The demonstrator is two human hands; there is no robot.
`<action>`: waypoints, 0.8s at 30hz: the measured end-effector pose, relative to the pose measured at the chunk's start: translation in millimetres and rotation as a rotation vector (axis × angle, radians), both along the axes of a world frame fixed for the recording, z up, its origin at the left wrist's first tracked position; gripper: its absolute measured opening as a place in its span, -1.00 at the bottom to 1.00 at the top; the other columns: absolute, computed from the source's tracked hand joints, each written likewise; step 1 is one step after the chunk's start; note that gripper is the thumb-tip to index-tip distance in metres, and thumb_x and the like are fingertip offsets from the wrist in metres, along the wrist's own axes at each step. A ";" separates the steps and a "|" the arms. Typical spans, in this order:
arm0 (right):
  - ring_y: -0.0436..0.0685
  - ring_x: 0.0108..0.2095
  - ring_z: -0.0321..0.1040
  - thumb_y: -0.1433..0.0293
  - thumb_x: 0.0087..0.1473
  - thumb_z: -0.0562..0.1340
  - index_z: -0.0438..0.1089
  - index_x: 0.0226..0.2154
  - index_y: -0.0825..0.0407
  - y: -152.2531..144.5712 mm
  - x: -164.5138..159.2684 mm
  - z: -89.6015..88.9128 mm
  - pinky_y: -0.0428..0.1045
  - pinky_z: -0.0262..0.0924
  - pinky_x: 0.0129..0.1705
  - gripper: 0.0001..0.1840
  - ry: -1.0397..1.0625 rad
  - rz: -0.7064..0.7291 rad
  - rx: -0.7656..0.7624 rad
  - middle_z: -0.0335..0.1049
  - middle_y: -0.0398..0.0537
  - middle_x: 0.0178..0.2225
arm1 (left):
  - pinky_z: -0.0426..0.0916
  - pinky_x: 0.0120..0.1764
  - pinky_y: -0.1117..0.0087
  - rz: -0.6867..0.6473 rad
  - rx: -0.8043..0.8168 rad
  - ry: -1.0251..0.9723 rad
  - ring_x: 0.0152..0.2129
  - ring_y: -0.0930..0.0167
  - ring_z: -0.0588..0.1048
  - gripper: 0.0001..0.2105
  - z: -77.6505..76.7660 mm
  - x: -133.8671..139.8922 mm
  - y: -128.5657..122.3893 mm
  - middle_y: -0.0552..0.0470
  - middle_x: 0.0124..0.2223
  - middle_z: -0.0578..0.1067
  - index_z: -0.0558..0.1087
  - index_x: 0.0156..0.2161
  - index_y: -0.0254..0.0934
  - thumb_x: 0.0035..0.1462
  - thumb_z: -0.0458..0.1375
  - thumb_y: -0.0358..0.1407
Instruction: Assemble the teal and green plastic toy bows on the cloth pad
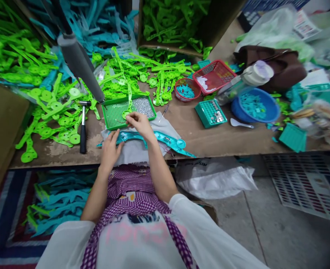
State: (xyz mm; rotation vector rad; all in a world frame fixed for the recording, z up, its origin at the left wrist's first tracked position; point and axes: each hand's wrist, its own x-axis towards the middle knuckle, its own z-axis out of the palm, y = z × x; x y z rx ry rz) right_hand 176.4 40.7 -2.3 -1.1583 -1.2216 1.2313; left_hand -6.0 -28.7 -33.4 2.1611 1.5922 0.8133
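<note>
A long curved teal plastic part lies on a grey cloth near the table's front edge. Its left end is partly hidden by my left hand, whose fingers and thumb hold it down. My right hand is above the part, thumb and fingertips pinched together; whatever is between them is too small to make out. Just beyond it stands a green tray, with many small silver metal pieces in its right half. A lime green plastic arm lies across the tray.
A hammer lies left of the tray. A grey upright tool hangs over the table. Lime green parts are heaped behind. Rightward stand red baskets, a teal box, a blue bowl and a white spoon.
</note>
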 end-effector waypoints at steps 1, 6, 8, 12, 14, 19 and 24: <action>-0.01 -0.48 0.36 0.04 0.02 0.29 0.37 -0.35 0.01 -3.5 5.4 -3.4 -0.05 0.31 -0.35 -0.63 0.061 -0.066 0.006 0.43 -0.19 -0.48 | 0.26 0.15 0.03 -0.012 -0.038 0.019 0.10 0.11 0.38 -0.53 -3.7 -0.6 1.0 -0.26 0.16 0.39 0.34 0.22 -0.30 0.22 0.14 -0.24; 0.02 -0.45 0.41 -0.06 -0.03 0.29 0.32 -0.37 0.00 -16.3 27.6 -16.1 -0.02 0.38 -0.31 -0.53 0.183 -0.436 -0.025 0.42 -0.15 -0.47 | 0.28 0.13 0.05 -0.015 -0.113 0.019 0.02 0.09 0.42 -0.58 -10.2 -5.0 5.3 -0.25 0.11 0.42 0.45 0.13 -0.29 0.16 0.20 -0.28; 0.01 -0.43 0.42 -0.06 0.03 0.24 0.30 -0.35 -0.01 -19.8 34.8 -10.1 -0.01 0.40 -0.28 -0.55 0.172 -0.544 0.034 0.40 -0.15 -0.46 | 0.28 0.13 0.03 -0.021 -0.132 0.028 0.01 0.08 0.42 -0.60 -9.2 -5.0 9.0 -0.23 0.08 0.44 0.48 0.10 -0.26 0.14 0.21 -0.28; -0.02 -0.36 0.43 0.03 0.16 0.18 0.34 -0.25 -0.05 -33.2 55.8 21.8 -0.02 0.40 -0.20 -0.66 0.045 -0.634 0.248 0.42 -0.14 -0.37 | 0.27 0.13 -0.02 -0.041 -0.151 0.065 0.02 0.05 0.40 -0.58 -7.2 -6.3 15.7 -0.24 0.06 0.44 0.47 0.11 -0.28 0.15 0.20 -0.24; -0.03 -0.38 0.43 0.05 0.14 0.21 0.36 -0.26 -0.05 -44.4 70.7 34.8 -0.04 0.41 -0.22 -0.68 -0.016 -0.617 0.272 0.43 -0.16 -0.38 | 0.27 0.12 -0.03 -0.060 -0.157 0.068 0.01 0.07 0.41 -0.59 -7.1 -8.4 16.1 -0.25 0.07 0.44 0.47 0.13 -0.27 0.19 0.15 -0.20; -0.06 -0.47 0.41 0.08 0.08 0.28 0.37 -0.34 -0.02 -75.2 113.8 37.5 -0.08 0.40 -0.37 -0.69 -0.013 -0.756 0.249 0.43 -0.21 -0.44 | 0.26 0.12 0.00 -0.019 -0.132 -0.046 -0.02 0.16 0.43 -0.64 -3.1 -9.6 8.1 -0.18 0.08 0.44 0.55 0.03 -0.19 0.30 0.01 -0.13; -0.09 -0.54 0.39 0.24 0.08 0.29 0.36 -0.41 0.00 -93.1 173.1 39.4 -0.12 0.37 -0.43 -0.81 0.104 -0.922 0.263 0.43 -0.25 -0.51 | 0.35 0.00 0.25 0.079 -0.045 -0.194 -0.10 0.28 0.47 -0.63 29.5 -4.9 16.5 -0.11 -0.10 0.53 0.57 -0.08 -0.23 0.31 -0.02 -0.10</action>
